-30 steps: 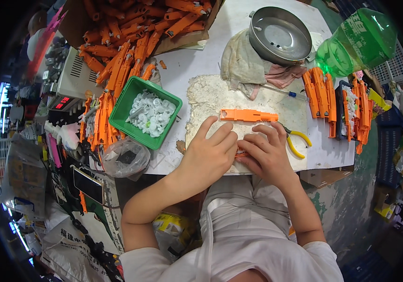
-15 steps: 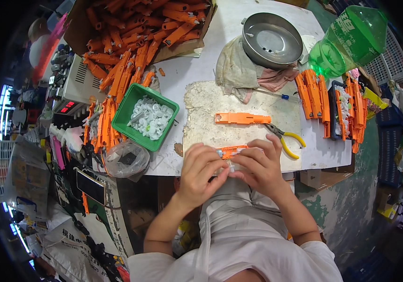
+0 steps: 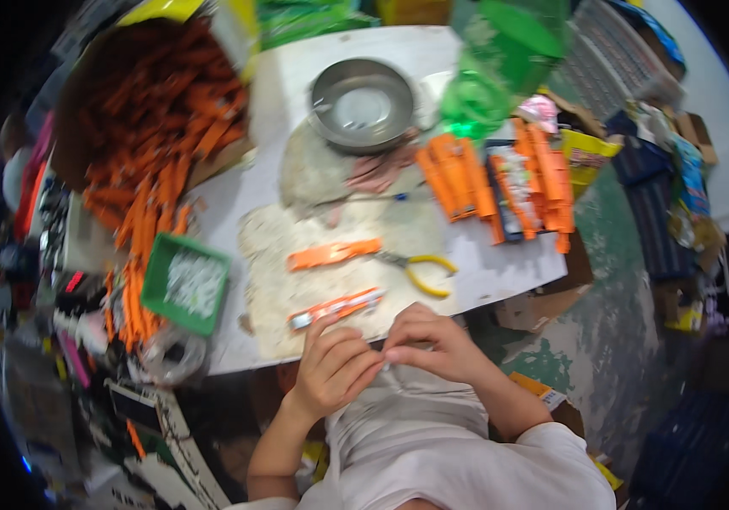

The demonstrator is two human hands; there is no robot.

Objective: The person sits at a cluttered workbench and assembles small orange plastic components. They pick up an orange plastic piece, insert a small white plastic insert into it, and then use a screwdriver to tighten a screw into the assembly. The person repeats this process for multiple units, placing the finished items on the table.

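My left hand [image 3: 337,372] and my right hand [image 3: 432,342] meet at the table's front edge, fingers pinched together at the tips. Whatever is between them is too small and blurred to name; a whitish spot shows there. Just beyond the left fingers an orange plastic housing [image 3: 339,308] with white and grey parts in it lies on the worn pale board [image 3: 267,289]. Farther back on the board rests another orange plastic housing [image 3: 330,253], slightly tilted. Pliers with yellow handles [image 3: 422,274] lie beside it, jaws toward the housing.
To the left stands a green bin [image 3: 154,293] of small white parts, near a big carton [image 3: 71,127] heaped with orange housings. A metal bowl [image 3: 363,106] sits on a rag at the back. On the right are stacked orange housings [image 3: 458,174] and a green plastic bottle [image 3: 500,59].
The view has swung, so the table appears shifted left and tilted. Both hands have drawn back from the nearer orange housing, which now lies uncovered on the board.
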